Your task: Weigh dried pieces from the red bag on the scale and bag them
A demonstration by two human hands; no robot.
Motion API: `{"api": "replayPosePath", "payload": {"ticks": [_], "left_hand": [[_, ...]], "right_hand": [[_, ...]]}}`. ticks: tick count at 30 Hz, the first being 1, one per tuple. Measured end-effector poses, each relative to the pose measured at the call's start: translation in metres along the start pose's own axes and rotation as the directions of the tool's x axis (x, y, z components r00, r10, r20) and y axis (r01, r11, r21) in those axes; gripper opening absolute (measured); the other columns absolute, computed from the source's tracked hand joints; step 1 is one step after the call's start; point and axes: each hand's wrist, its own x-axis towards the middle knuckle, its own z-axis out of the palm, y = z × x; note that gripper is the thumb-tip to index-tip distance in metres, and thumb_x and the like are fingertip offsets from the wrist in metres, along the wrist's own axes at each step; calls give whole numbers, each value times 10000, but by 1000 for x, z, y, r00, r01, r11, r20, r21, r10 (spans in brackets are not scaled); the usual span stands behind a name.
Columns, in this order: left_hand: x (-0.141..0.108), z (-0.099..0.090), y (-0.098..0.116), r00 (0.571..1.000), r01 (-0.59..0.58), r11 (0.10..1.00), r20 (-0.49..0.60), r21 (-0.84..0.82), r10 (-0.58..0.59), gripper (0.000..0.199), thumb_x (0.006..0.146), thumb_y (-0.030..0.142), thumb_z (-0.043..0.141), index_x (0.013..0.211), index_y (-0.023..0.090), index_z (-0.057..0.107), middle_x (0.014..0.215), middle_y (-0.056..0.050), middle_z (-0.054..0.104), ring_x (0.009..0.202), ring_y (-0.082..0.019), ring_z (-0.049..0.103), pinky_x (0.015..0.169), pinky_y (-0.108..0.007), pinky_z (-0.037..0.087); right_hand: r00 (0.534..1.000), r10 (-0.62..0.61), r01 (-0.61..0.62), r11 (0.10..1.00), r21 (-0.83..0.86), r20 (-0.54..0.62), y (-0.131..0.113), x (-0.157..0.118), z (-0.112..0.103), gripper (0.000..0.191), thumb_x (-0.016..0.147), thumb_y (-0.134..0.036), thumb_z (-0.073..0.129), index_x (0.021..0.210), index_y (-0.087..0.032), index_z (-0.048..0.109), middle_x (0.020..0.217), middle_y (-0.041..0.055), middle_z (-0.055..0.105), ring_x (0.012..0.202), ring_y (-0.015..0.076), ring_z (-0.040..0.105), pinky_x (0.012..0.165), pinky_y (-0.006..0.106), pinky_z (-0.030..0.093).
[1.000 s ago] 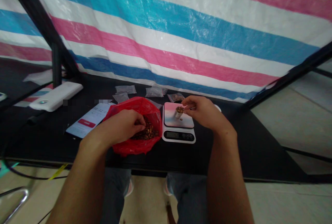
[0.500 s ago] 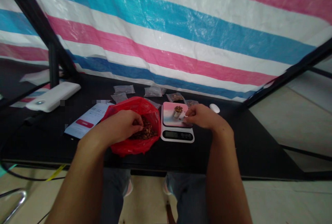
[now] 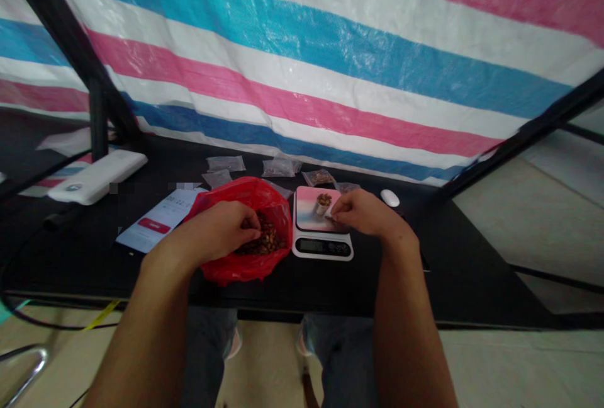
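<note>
My left hand (image 3: 232,224) reaches over the rim of a red plastic bag (image 3: 243,269), its fingers curled together just above small brown beans or nuts (image 3: 268,237); whether it holds any is hidden. On the pink and white plate of a digital scale (image 3: 306,219) stands a small cup (image 3: 321,209), heaped with the same brown pieces (image 3: 324,199). Beside the cup, at the plate's right side, my right hand (image 3: 362,211) is closed in a pinch low over the plate. What its fingertips hold is too small to make out.
Several small clear packets lie behind the bag and scale, one packet (image 3: 319,177) with brown contents. A phone (image 3: 158,222) and a white power bank (image 3: 99,176) lie to the left. A white mouse-like object (image 3: 389,198) sits at right. Striped sheeting (image 3: 292,74) hangs behind the table.
My right hand has shifted slightly left, its fingertips closer to the cup, and a tiny dark piece seen on the plate there no longer shows. My left hand stays put.
</note>
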Motion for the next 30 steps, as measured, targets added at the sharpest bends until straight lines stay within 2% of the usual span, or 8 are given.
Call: {"api": "replayPosePath", "payload": {"ticks": [7,14,17,22,25,27,30], "left_hand": [[1,0,1,1000,-16,1000,10,11,16,286,941,324,578,1024,178,809,1071,-109,829,977,-268,754,870,-368,515],[2,1,-2,1000,-10,1000,8,3,10,268,934,323,597,1014,191,817,1082,-104,835,973,-266,754,855,-354,518],[0,0,-1,1000,4,1000,9,6,-4,261,929,315,598,1005,197,818,1081,-102,837,966,-265,755,851,-351,520],[0,-1,-1,1000,1,1000,14,13,-1,261,919,312,595,1017,198,809,1088,-102,835,982,-262,752,876,-353,524],[2,1,-6,1000,-2,1000,13,-8,2,270,901,301,605,1055,201,804,1103,-109,832,998,-274,754,881,-356,531],[2,0,-9,1000,0,1000,6,-29,0,293,893,295,614,1106,206,794,1095,-111,833,988,-278,758,861,-351,536],[-6,-3,-4,999,9,998,-33,-54,-11,301,894,310,628,1131,212,788,1062,-96,833,943,-267,759,824,-347,536]], "right_hand": [[999,12,-13,1000,-27,-46,-5,-1,-1,211,822,-96,663,822,-160,864,833,68,825,768,200,734,669,257,510],[1000,-14,14,1000,-8,7,-4,2,4,187,813,-100,681,817,-160,858,817,56,818,767,189,732,704,255,504],[1000,-25,26,1000,-15,16,-4,2,4,209,792,-80,648,756,-163,836,749,44,791,722,178,704,675,253,483],[998,-8,8,1000,1,62,-1,-1,1,213,755,-94,614,600,-173,737,552,-12,646,549,141,565,553,253,394],[996,7,-9,1000,21,92,4,-2,0,213,771,-126,623,583,-172,711,550,-7,640,533,143,547,551,264,395],[997,14,-16,999,28,82,8,-4,-1,206,781,-130,629,604,-172,726,597,15,686,564,159,588,570,270,424],[998,-38,39,999,30,-40,9,-8,-5,185,810,-163,647,666,-175,762,674,32,738,624,185,643,601,277,461]]}}
